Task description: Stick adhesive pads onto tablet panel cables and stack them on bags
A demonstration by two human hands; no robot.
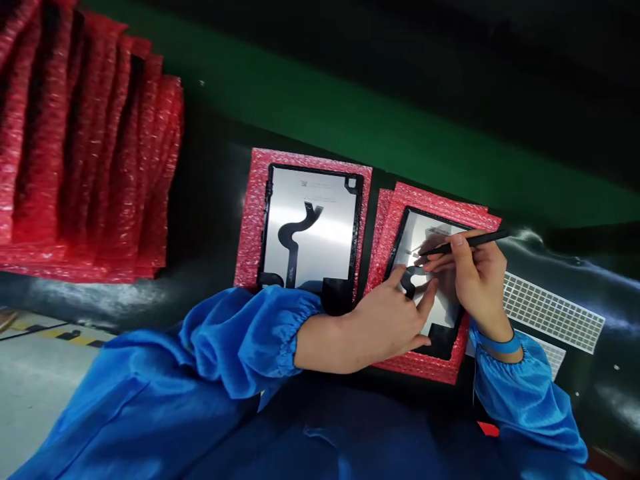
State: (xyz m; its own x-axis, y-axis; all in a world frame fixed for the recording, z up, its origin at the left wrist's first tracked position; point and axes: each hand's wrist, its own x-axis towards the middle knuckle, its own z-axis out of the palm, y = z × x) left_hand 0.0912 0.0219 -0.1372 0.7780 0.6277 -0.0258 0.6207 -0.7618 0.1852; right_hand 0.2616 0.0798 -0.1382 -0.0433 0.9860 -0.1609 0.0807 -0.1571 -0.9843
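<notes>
My right hand point(477, 273) grips slim black tweezers point(480, 240), their pointed end over the right display panel point(415, 223). This silver-backed panel has a black frame and lies on red bubble-wrap bags point(450, 200). My left hand point(380, 320) rests across the same panel with its fingers spread, fingertips beside a curved black flex cable point(411, 280). My hands partly cover the panel and cable. To the left lies a similar display panel point(330, 233) with an S-shaped black flex cable point(287, 237), its lower edge hidden by my left sleeve.
A large stack of red bubble-wrap bags point(100, 147) stands at the left on the dark table. White gridded sheets point(555, 310) lie right of my right hand. A green strip point(300, 107) runs along the far side. Yellow-black floor tape point(65, 333) shows lower left.
</notes>
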